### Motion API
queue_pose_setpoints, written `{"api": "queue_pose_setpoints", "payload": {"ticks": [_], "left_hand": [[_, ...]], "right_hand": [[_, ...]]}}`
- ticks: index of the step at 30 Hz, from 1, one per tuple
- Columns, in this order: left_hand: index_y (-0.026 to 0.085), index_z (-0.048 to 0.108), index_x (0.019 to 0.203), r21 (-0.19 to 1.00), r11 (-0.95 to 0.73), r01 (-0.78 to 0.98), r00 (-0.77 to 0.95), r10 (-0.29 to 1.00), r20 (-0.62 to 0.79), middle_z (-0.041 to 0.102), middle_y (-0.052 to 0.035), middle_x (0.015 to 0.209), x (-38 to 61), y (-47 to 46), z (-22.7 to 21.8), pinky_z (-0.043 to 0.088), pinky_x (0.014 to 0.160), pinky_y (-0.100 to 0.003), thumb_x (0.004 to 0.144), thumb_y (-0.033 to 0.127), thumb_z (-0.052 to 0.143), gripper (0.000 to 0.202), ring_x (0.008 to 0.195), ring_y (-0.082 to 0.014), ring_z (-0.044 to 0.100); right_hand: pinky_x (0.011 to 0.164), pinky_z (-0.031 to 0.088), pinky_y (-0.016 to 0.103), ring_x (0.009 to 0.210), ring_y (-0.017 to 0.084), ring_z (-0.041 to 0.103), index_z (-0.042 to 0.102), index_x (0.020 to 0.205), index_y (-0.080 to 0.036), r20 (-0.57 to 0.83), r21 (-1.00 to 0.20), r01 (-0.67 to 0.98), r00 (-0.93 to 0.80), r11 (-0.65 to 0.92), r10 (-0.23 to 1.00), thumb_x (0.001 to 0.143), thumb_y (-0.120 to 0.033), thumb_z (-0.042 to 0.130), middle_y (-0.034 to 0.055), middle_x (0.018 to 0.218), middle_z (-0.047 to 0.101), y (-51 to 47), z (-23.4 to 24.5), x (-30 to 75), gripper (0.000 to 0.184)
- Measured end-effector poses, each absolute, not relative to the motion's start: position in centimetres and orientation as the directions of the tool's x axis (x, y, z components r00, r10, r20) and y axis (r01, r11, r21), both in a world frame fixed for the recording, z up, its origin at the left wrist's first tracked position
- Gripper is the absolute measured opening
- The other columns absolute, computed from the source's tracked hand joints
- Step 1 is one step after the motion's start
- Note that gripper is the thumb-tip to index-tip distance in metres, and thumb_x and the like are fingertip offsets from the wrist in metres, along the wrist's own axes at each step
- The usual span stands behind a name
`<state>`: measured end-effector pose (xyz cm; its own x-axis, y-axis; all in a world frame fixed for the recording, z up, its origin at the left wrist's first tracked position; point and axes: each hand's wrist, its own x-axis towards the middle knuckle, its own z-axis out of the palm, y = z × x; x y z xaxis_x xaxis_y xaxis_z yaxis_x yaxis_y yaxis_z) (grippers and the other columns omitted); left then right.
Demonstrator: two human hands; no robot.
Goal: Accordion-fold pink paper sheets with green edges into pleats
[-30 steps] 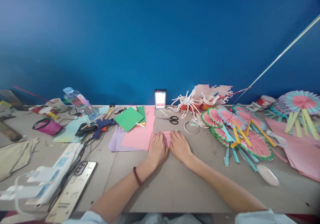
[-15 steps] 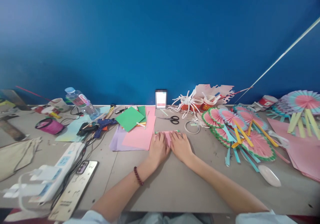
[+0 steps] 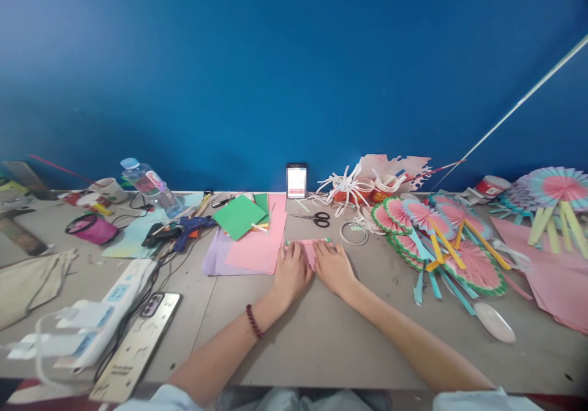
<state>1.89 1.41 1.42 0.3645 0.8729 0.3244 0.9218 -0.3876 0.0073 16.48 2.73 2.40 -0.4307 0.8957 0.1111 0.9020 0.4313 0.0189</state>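
My left hand (image 3: 291, 272) and my right hand (image 3: 334, 267) lie side by side on the grey table (image 3: 316, 337), fingers stretched forward and pressing flat on a small folded pink paper with a green edge (image 3: 309, 245). The paper shows only between and just beyond the fingertips. A beaded bracelet (image 3: 253, 321) is on my left wrist. A stack of pink and lilac sheets (image 3: 250, 248) lies just left of my left hand.
Scissors (image 3: 314, 218) and a tape ring (image 3: 353, 233) lie beyond the hands; a phone (image 3: 296, 180) leans on the blue wall. Several pink-green paper fans (image 3: 441, 239) spread at right. Green paper (image 3: 237, 217), glue gun (image 3: 177, 232), bottle (image 3: 147, 184), power strip (image 3: 96, 325) sit left.
Both hands stay pressed on the folded pink paper; its green-edged far end shows slightly more. The view has shifted a little.
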Motion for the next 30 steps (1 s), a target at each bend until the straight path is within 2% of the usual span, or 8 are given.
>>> {"api": "queue_pose_setpoints", "payload": {"ticks": [4, 7, 11, 14, 18, 21, 26, 30], "left_hand": [[0.008, 0.056, 0.119, -0.013, -0.413, 0.910, 0.397, 0.865, 0.307, 0.059, -0.0173, 0.112, 1.3, 1.9, 1.6, 0.040, 0.086, -0.046, 0.086, 0.021, 0.048, 0.036, 0.103, -0.0301, 0.053], [0.012, 0.060, 0.109, -0.022, -0.472, 0.881, 0.457, 0.839, 0.295, 0.063, -0.0125, 0.103, 0.2, 2.8, 1.4, 0.041, 0.078, -0.040, 0.086, 0.009, 0.044, 0.028, 0.092, -0.0244, 0.057], [0.019, 0.053, 0.123, 0.008, -0.456, 0.890, 0.428, 0.840, 0.332, 0.064, -0.0072, 0.107, -1.4, 4.4, 0.8, 0.041, 0.079, -0.034, 0.085, -0.002, 0.039, 0.046, 0.087, -0.0184, 0.059], [0.020, 0.053, 0.125, 0.085, -0.431, 0.898, 0.369, 0.846, 0.385, 0.063, -0.0068, 0.110, -2.4, 5.6, 0.1, 0.042, 0.081, -0.033, 0.088, -0.001, 0.036, 0.046, 0.086, -0.0178, 0.059], [0.020, 0.064, 0.102, 0.258, -0.462, 0.848, 0.319, 0.835, 0.447, 0.063, -0.0053, 0.102, -2.9, 6.9, -0.5, 0.044, 0.080, -0.031, 0.090, 0.005, 0.040, 0.031, 0.086, -0.0177, 0.057], [0.019, 0.066, 0.092, 0.272, -0.473, 0.838, 0.325, 0.833, 0.447, 0.062, -0.0045, 0.098, -2.9, 7.3, -0.8, 0.045, 0.079, -0.030, 0.091, 0.008, 0.042, 0.026, 0.082, -0.0168, 0.056], [0.019, 0.067, 0.098, 0.347, -0.511, 0.786, 0.347, 0.830, 0.436, 0.058, -0.0056, 0.107, -3.0, 7.5, -1.4, 0.046, 0.076, -0.028, 0.091, 0.008, 0.041, 0.029, 0.083, -0.0153, 0.055], [0.020, 0.069, 0.097, 0.360, -0.517, 0.777, 0.344, 0.827, 0.445, 0.059, -0.0063, 0.105, -3.3, 7.7, -1.3, 0.044, 0.081, -0.032, 0.091, 0.012, 0.045, 0.025, 0.091, -0.0182, 0.054]], "right_hand": [[0.089, 0.036, 0.036, 0.104, 0.024, 0.061, 0.056, 0.128, -0.012, 0.080, -0.007, 0.888, -0.458, 0.460, 0.886, 0.088, -0.008, 0.043, 0.0158, 0.126, 0.062, 3.8, 2.9, 17.5, 0.042], [0.084, 0.037, 0.032, 0.094, 0.019, 0.063, 0.063, 0.118, -0.017, 0.066, -0.034, 0.888, -0.457, 0.459, 0.887, 0.088, -0.008, 0.044, 0.0101, 0.119, 0.067, 4.6, 3.2, 18.4, 0.036], [0.083, 0.039, 0.031, 0.089, 0.017, 0.064, 0.065, 0.115, -0.021, 0.082, -0.051, 0.916, -0.394, 0.399, 0.915, 0.089, -0.010, 0.043, 0.0077, 0.123, 0.064, 5.0, 3.3, 18.8, 0.036], [0.082, 0.040, 0.031, 0.087, 0.018, 0.063, 0.068, 0.111, -0.020, 0.097, -0.048, 0.923, -0.375, 0.381, 0.922, 0.088, -0.009, 0.043, 0.0093, 0.127, 0.060, 5.0, 3.1, 18.7, 0.035], [0.084, 0.041, 0.032, 0.085, 0.018, 0.062, 0.069, 0.104, -0.016, 0.115, -0.043, 0.917, -0.391, 0.398, 0.913, 0.087, -0.007, 0.044, 0.0118, 0.125, 0.060, 5.1, 2.8, 18.5, 0.032], [0.085, 0.041, 0.031, 0.085, 0.018, 0.061, 0.069, 0.103, -0.016, 0.137, -0.046, 0.914, -0.393, 0.402, 0.909, 0.088, -0.008, 0.044, 0.0118, 0.121, 0.062, 5.3, 2.7, 18.3, 0.030], [0.083, 0.042, 0.030, 0.083, 0.018, 0.060, 0.067, 0.105, -0.016, 0.183, -0.065, 0.920, -0.369, 0.386, 0.911, 0.089, -0.008, 0.044, 0.0110, 0.115, 0.063, 5.8, 2.4, 18.2, 0.030], [0.081, 0.043, 0.031, 0.083, 0.019, 0.059, 0.069, 0.101, -0.017, 0.220, -0.111, 0.913, -0.364, 0.394, 0.905, 0.091, -0.011, 0.042, 0.0102, 0.110, 0.064, 6.4, 1.8, 18.5, 0.029]]}}
